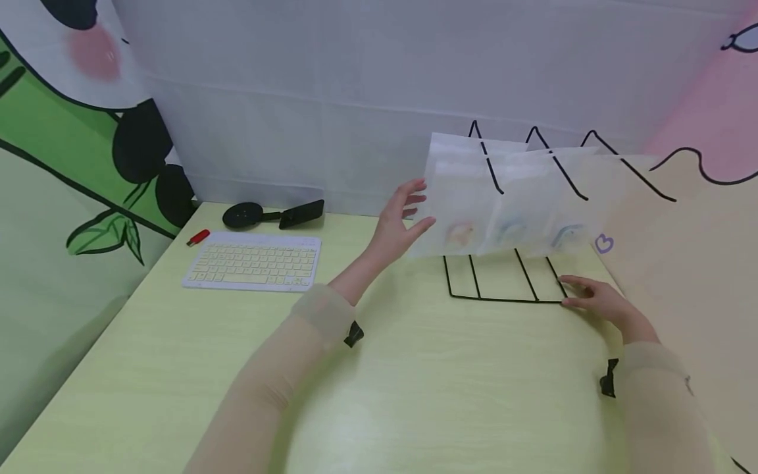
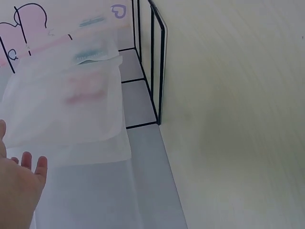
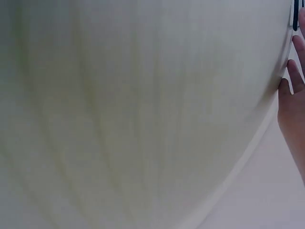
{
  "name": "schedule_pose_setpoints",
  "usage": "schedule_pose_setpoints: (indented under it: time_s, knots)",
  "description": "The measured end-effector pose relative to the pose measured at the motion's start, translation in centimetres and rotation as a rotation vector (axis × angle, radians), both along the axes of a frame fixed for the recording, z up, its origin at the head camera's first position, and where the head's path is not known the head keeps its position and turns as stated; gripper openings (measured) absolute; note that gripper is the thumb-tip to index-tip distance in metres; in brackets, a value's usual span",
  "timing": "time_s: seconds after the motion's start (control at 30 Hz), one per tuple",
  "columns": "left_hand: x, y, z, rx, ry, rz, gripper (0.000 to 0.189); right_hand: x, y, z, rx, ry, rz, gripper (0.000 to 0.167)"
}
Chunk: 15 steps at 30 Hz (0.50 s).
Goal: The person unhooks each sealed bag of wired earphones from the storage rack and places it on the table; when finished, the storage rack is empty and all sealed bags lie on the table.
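Several translucent frosted bags [image 1: 458, 197] with faint pictures overlap the slanting prongs of a black wire rack [image 1: 506, 301] at the right of the table. My left hand [image 1: 398, 220] is at the left edge of the bags, fingers loosely bent and thumb apart. The left wrist view shows this hand [image 2: 21, 191] beside the lower edge of the nearest bag [image 2: 71, 114]. My right hand [image 1: 601, 303] touches the front right corner of the rack with fingertips and thumb. In the right wrist view, the right hand [image 3: 295, 102] shows only partly, fingers spread near a black wire.
A white keyboard [image 1: 254, 262] lies at the left on the pale table [image 1: 414, 395]. Behind it are a red USB stick [image 1: 198, 237] and a black round-based stand [image 1: 243, 216] with a tilted plate. Printed cloth [image 1: 355, 99] hangs behind the table.
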State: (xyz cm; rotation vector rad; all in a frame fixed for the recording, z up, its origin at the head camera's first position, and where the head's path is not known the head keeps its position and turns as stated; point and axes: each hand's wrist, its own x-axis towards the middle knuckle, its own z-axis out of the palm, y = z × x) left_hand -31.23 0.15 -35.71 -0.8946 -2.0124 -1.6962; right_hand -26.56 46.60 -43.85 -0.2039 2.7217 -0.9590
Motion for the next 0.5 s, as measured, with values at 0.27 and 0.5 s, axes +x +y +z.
schedule_pose_setpoints:
  time_s: [0.27,0.5]
  knots:
    - [-0.15,0.4,-0.08,-0.051,-0.067,0.02,0.064,-0.05,-0.67,-0.13,-0.054,-0.002,0.043,0.064]
    - [-0.11,0.42,-0.02,-0.092,0.054,0.008,0.073,0.5,-0.83,-0.23,0.022,-0.005,0.105,0.071]
